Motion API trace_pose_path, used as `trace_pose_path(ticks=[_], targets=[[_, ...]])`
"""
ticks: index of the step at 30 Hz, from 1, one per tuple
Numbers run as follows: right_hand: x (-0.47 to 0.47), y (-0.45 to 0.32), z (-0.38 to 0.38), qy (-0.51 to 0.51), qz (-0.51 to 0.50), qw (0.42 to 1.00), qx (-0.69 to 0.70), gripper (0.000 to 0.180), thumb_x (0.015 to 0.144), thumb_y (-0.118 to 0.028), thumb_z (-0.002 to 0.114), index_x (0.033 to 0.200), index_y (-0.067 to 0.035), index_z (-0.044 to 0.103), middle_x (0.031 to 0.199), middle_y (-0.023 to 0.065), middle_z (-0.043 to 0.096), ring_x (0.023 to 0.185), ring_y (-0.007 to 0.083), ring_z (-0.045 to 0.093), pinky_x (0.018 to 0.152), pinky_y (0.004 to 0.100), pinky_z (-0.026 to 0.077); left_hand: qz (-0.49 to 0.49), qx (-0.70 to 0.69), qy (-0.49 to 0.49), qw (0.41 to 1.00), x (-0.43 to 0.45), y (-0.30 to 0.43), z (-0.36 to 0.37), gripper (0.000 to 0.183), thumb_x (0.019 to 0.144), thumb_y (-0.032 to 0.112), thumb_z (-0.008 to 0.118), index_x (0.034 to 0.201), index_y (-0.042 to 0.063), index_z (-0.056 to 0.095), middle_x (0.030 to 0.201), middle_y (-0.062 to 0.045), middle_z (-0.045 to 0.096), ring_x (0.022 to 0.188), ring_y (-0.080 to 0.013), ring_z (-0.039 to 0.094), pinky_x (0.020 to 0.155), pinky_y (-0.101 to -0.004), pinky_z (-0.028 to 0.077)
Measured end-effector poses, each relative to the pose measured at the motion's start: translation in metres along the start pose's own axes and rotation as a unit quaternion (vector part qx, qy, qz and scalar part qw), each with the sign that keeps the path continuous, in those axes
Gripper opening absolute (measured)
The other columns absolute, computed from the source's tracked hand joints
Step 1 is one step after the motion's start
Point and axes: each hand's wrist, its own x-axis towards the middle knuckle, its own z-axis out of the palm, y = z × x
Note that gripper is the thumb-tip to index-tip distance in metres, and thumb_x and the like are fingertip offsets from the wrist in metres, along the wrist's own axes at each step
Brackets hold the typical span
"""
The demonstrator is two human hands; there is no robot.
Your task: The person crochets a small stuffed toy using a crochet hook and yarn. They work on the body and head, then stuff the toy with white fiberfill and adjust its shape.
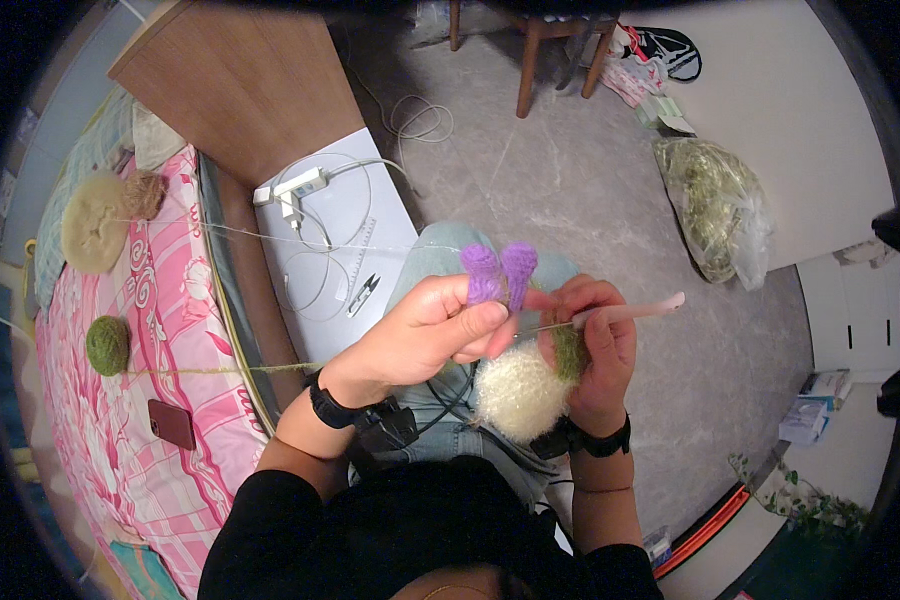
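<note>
Above my lap, my left hand [450, 319] pinches a crocheted piece with two rounded purple lobes [487, 279] between thumb and fingers. A crochet hook [630, 310] with a pale pink handle lies in the grip of my right hand [604, 345], its metal shaft pointing at the left fingertips. Green crochet fabric [570, 352] shows against the right palm. Below it hangs a fuzzy cream ball-shaped part [525, 394], seemingly joined to the green. The hook's tip and the stitches around it are partly hidden by my fingers.
On the pink bed cover [217, 457] at left lie cream yarn [94, 240], brown yarn [144, 195], a green yarn ball [108, 345] and a phone [171, 424]. Yarn strands run toward my hands. Thread snips [364, 295] and a power strip [300, 185] rest on a white board [315, 322].
</note>
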Motion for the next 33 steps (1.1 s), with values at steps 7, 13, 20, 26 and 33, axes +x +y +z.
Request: trace_pose_path(ticks=[7,13,20,26,33], targets=[[-0.001,0.002,0.006,0.028,-0.013,0.997,0.064,0.023,0.09,-0.026,0.048,0.089,-0.003,0.049,0.084,0.0078,0.05,0.068,0.013,0.048,0.056,0.0228,0.041,0.086,0.039,0.054,0.994,0.008,-0.018,0.014,0.048,0.094,0.022,0.039,0.133,-0.003,0.027,0.064,-0.002,0.049,0.053,-0.0056,0.035,0.054,-0.0188,0.032],[0.002,0.018,0.018,0.047,-0.037,0.993,0.102,0.023,0.089,-0.026,0.05,0.093,-0.004,0.05,0.087,0.0071,0.051,0.083,0.0161,0.048,0.076,0.0293,0.04,0.225,0.04,0.069,0.971,0.017,-0.036,0.011,0.068,0.079,0.005,0.063,0.135,0.001,0.026,0.09,0.002,0.051,0.065,-0.0013,0.034,0.062,-0.0146,0.031],[0.006,0.029,0.02,0.055,-0.095,0.994,0.025,0.025,0.087,-0.027,0.055,0.092,-0.003,0.055,0.09,0.007,0.052,0.087,0.0177,0.046,0.08,0.0315,0.037,0.205,-0.002,0.143,0.968,0.014,-0.045,0.016,0.068,0.076,0.001,0.065,0.134,0.001,0.029,0.103,-0.002,0.054,0.062,0.0004,0.035,0.056,-0.0126,0.03],[0.01,0.025,0.02,0.037,-0.167,0.983,-0.071,0.02,0.085,-0.023,0.056,0.089,-0.003,0.057,0.089,0.0085,0.053,0.085,0.0198,0.048,0.076,0.0316,0.038,0.259,-0.03,0.172,0.95,0.012,-0.045,0.019,0.065,0.076,-0.001,0.065,0.132,-0.001,0.032,0.093,-0.002,0.059,0.059,0.0021,0.033,0.054,-0.0123,0.028],[0.007,0.005,0.017,0.01,-0.297,0.906,-0.301,0.011,0.078,-0.012,0.06,0.086,-0.005,0.06,0.083,0.009,0.053,0.076,0.0228,0.051,0.065,0.0323,0.042,0.278,0.169,0.211,0.922,0.0,-0.037,0.015,0.058,0.074,-0.006,0.063,0.127,-0.002,0.041,0.09,0.001,0.061,0.052,0.0029,0.028,0.049,-0.0131,0.027]])
